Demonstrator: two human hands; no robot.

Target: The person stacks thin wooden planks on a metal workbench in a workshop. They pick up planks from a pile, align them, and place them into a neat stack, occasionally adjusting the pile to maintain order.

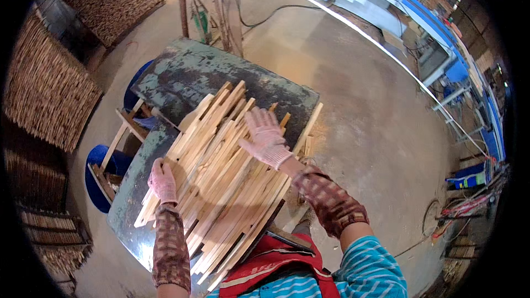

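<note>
A layer of pale wooden strips (221, 171) lies slantwise across the worn green-black metal table (193, 69), their ends uneven. My right hand (268, 139), in a pinkish knit glove, rests flat on top of the strips towards their right side, fingers stretched and thumb apart. At the left edge of the layer, my left hand (162, 181), gloved alike, sits against the outer strips with its fingers extended close together. Neither hand has a strip lifted. Close beyond the left hand, a thin blade-like piece (165, 120) stands at the table, partly hidden by wood.
Blue drums (102, 179) with wood pieces stand left of the table. Large stacks of wooden strips (52, 85) line the left side. A blue-framed machine (419, 27) stands at the far right. A post with hanging cables (221, 11) rises beyond the table.
</note>
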